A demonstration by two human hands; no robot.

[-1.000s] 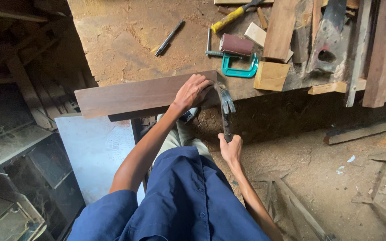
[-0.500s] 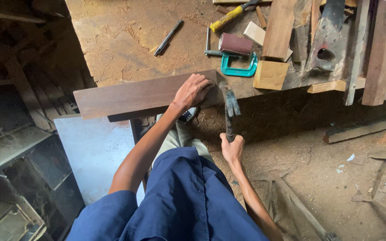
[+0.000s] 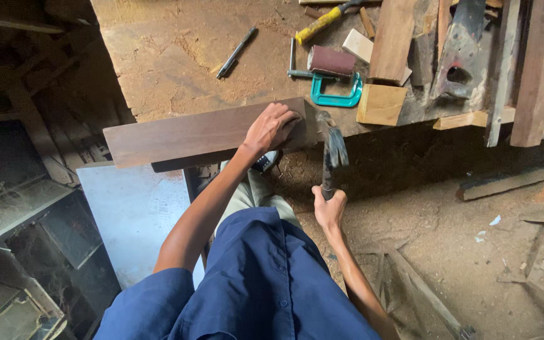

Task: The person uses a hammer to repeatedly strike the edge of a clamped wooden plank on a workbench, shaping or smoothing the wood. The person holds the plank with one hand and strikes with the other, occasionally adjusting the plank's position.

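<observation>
A dark brown wooden board [image 3: 184, 133] lies along the near edge of a sawdust-covered workbench [image 3: 177, 56]. My left hand [image 3: 272, 128] presses down on the board's right end, fingers curled over it. My right hand [image 3: 328, 208] grips the handle of a claw hammer [image 3: 332, 148], whose metal head is raised just beside the board's right end and close to my left hand. My blue-clad body fills the lower middle of the view.
On the bench lie a teal clamp [image 3: 338, 93], a sanding block [image 3: 330, 61], a yellow-handled tool [image 3: 322, 21], a dark pen-like tool [image 3: 236, 53] and wood offcuts [image 3: 382, 104]. A pale sheet [image 3: 136, 217] leans below the bench. Sawdust covers the floor.
The hammer head has swung slightly right and up near the board's end. My left hand stays pressed on the board.
</observation>
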